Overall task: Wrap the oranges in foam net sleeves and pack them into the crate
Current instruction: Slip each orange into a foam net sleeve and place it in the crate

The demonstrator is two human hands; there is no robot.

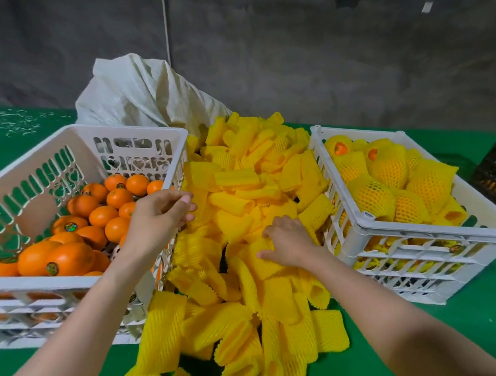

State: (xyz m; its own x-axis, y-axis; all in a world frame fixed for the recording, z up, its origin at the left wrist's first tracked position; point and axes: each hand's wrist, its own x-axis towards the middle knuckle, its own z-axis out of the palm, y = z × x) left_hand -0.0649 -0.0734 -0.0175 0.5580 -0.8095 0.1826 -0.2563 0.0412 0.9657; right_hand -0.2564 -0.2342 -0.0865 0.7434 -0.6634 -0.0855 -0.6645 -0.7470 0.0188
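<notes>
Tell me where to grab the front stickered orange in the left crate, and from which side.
Come from above: the orange lies on top of the heap, its upper half bare. Wrap fingers round its broad middle, since the crate's near rim blocks the front and neighbouring oranges crowd its left side. The left hand is nearest.

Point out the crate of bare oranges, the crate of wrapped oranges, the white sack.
crate of bare oranges (137, 130): head view, far rim.
crate of wrapped oranges (420, 231): head view, near rim.
white sack (137, 90): head view, its middle.
</notes>
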